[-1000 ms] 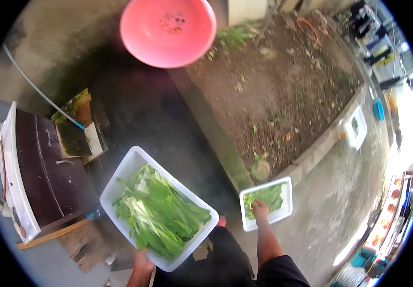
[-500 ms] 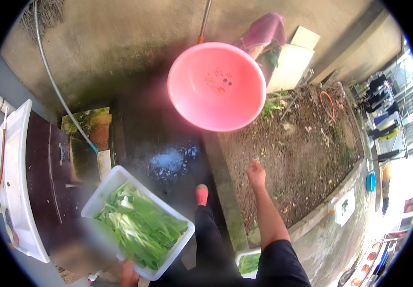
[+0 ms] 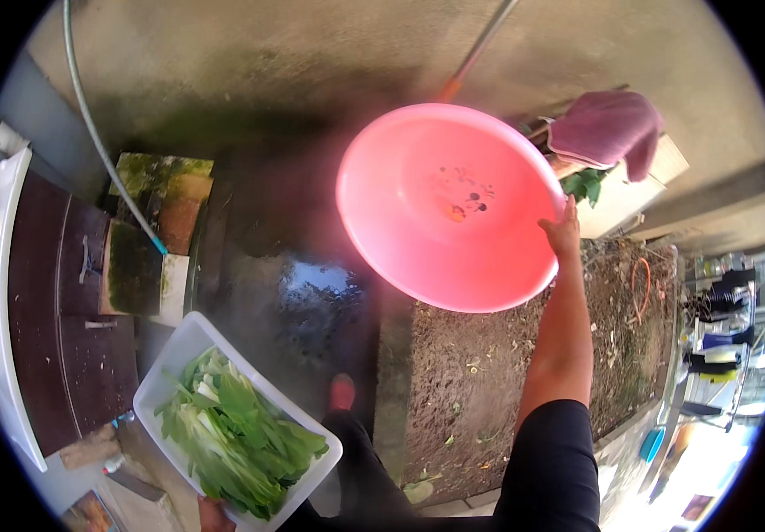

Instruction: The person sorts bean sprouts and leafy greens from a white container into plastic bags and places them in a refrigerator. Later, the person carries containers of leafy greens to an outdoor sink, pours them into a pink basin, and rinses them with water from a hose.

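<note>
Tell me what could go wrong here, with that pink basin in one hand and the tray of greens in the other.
The right hand grips the big pink basin only at its rim, so it might twist loose. The left hand holds the white tray of leafy greens by one end, barely in view; it could tip and spill them. The ground ahead looks wet, so the foot might slip.

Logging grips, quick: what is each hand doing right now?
Left hand: holds the white rectangular tray of leafy greens from underneath.
Right hand: grips the rim of the round pink plastic basin.
</note>
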{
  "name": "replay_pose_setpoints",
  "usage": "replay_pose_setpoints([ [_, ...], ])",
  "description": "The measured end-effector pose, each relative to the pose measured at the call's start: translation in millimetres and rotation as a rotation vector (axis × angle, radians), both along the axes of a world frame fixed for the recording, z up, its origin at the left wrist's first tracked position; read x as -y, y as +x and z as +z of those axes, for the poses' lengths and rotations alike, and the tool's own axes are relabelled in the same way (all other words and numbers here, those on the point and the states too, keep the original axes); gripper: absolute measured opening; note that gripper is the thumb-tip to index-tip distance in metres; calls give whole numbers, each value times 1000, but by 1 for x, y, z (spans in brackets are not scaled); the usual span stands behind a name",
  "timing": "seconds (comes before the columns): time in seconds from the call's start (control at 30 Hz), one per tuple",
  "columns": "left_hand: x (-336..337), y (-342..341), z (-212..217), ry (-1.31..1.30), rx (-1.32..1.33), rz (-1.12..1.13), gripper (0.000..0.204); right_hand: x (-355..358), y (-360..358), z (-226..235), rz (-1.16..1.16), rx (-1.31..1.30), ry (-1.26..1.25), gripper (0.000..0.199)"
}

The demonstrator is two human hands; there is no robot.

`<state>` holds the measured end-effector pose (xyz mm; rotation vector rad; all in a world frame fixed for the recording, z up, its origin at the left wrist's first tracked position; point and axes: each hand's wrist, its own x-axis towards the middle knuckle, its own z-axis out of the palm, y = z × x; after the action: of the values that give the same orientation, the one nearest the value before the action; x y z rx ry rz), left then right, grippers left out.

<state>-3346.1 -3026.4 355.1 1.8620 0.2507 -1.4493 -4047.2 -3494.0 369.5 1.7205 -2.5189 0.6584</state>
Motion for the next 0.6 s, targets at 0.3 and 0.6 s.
replay_pose_setpoints([
  [0.3, 38, -21, 40, -188, -136, 153, 50, -9, 131, 59, 115, 244, 232, 43],
  [0.6, -13, 83, 50, -254, -193, 145, 34, -138, 307, 65, -276, 634, 1, 39],
])
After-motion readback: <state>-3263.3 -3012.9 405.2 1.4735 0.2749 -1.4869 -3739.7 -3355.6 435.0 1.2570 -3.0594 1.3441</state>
